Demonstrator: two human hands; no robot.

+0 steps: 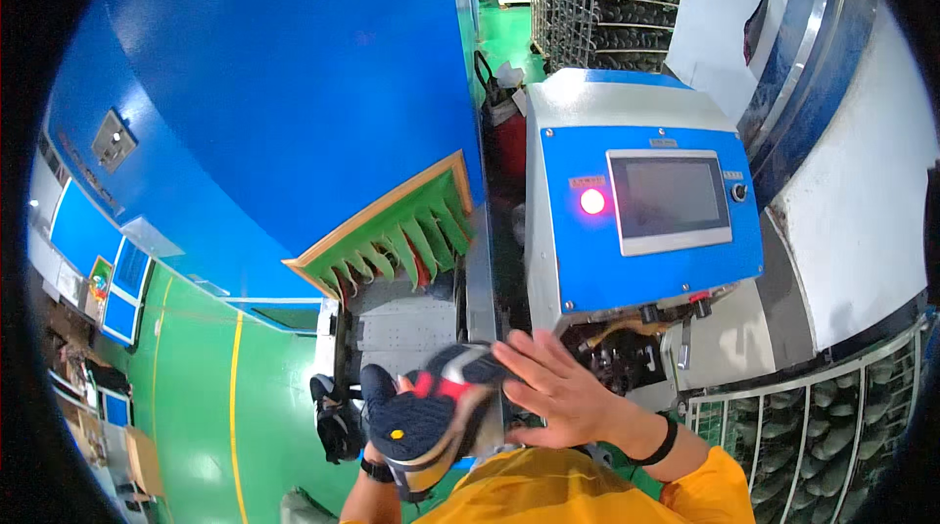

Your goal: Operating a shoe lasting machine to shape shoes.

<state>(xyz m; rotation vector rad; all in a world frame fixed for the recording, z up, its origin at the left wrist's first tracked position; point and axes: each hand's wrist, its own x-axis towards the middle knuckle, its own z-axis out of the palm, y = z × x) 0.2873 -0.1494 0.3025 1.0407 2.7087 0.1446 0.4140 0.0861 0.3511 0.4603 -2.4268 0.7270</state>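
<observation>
I grasp a dark navy sneaker [441, 411] with both hands, sole up, close to my chest: my right hand [553, 392] lies open-fingered against its side, my left hand [377, 451] grips underneath, mostly hidden, before the blue machine [646, 230].

Both hands [548, 387] holding navy shoe [436, 416]
</observation>
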